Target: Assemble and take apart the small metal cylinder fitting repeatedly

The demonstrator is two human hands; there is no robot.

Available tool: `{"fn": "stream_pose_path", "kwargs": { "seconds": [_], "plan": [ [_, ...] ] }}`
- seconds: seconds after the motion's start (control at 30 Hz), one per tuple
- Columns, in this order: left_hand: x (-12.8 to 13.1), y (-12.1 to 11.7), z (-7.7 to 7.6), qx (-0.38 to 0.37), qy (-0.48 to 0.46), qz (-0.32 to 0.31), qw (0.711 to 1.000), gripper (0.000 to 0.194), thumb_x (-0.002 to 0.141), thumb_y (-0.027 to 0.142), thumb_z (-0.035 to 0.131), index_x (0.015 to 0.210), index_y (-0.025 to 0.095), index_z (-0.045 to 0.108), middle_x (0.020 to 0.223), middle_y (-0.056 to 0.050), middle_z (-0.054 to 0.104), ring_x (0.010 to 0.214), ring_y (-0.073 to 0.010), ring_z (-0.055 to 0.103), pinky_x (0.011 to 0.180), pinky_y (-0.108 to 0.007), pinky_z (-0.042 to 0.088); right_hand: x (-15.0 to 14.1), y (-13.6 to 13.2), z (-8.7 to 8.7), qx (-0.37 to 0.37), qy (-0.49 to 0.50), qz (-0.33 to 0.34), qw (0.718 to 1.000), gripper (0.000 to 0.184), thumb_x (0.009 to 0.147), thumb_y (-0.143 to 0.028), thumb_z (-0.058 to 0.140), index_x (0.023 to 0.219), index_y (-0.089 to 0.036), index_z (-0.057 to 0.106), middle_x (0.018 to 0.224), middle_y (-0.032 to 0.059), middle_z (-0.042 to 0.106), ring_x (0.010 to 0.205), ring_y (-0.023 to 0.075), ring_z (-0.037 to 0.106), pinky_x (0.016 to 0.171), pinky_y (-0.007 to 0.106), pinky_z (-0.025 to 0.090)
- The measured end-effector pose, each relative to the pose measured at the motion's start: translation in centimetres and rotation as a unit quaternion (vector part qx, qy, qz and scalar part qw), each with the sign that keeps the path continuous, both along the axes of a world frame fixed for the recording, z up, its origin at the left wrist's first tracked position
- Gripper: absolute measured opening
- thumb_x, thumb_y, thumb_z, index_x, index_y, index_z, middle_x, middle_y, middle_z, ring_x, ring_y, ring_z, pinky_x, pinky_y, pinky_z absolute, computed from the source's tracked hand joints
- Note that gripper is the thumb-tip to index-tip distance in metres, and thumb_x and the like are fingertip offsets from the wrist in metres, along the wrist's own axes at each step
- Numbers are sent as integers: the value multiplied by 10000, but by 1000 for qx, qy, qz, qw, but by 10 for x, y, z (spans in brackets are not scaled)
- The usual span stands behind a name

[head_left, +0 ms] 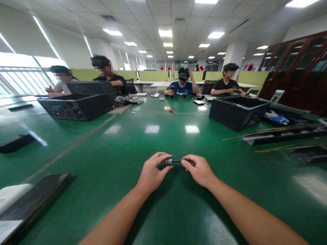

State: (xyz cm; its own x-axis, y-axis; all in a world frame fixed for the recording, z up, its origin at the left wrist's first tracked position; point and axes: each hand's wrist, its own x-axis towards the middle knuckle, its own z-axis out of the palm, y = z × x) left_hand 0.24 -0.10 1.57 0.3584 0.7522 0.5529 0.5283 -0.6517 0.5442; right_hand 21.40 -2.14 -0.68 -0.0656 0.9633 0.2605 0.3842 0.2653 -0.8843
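A short dark grey cylinder [168, 162] with a lighter band sits between the thumb and fingers of my left hand [152, 172]. From its right end a thin dark rod [176, 161] runs across to my right hand [198, 168]. There my thumb and fingers pinch the rod's far end, where a small piece shows partly; its shape is hidden by the fingertips. Both hands are over the green tabletop [163, 200], with the cylinder and rod held about level. I cannot tell the exact kind of this cylinder-and-rod piece.
Black computer cases stand at the left [76, 105] and right [237, 110]. An orange screwdriver [172, 111] lies farther off. Metal rails with thin rods [281, 133] lie at the right, a dark flat panel [33, 197] at near left. Several people sit across the table.
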Motion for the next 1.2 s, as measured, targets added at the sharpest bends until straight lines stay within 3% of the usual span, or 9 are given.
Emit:
{"fn": "stream_pose_path", "kwargs": {
  "seconds": [0.3,0.47,0.6,0.7,0.87,1.07,1.2],
  "plan": [
    [-3,2,-2,7,2,20,1000,284,761,175,725,1034,252,707,1045,-43,703,990,-205,658,917,-363,523,1,1,0,6,0,-15,1000,213,840,-337,612,942,-179,714,693,5,628,610,140,551,579,238,412],
    [-4,7,-3,-37,-45,62,996,282,753,273,739,1025,222,684,1005,-46,711,945,-214,666,896,-384,536,5,5,-3,-19,66,-12,998,364,930,-478,487,857,-167,661,669,12,632,585,138,589,597,242,439],
    [-6,16,-8,-142,-164,74,973,440,814,417,664,1175,175,592,1068,-86,699,976,-221,684,955,-404,522,8,11,-10,-37,122,-28,991,579,943,-636,363,654,-173,559,583,18,583,531,143,578,569,254,444],
    [-5,22,-12,-205,-263,63,941,584,870,469,560,1351,154,458,1126,-112,672,946,-221,709,958,-431,529,8,15,-14,-44,146,-26,988,617,926,-690,337,610,-187,504,561,15,561,523,145,576,574,259,448],
    [-11,24,-7,-223,-304,119,919,540,828,507,606,1217,134,575,1105,-124,685,983,-246,696,961,-444,527,6,15,-15,-41,132,-23,990,550,945,-640,351,723,-182,559,560,-3,565,533,138,567,582,248,433],
    [-54,4,26,-210,-257,181,926,530,698,469,753,1103,153,621,1076,-123,730,1056,-282,678,1052,-472,460,-2,5,-6,-19,91,20,996,329,971,-471,431,852,-191,555,681,-18,605,602,124,582,619,238,430],
    [-112,-27,33,-160,-106,276,942,686,695,528,716,1295,256,523,1070,-68,747,1071,-318,678,1076,-538,425,-7,-2,1,-10,61,42,997,244,968,-395,461,860,-192,541,695,-22,599,608,118,588,621,235,422]
  ]
}}
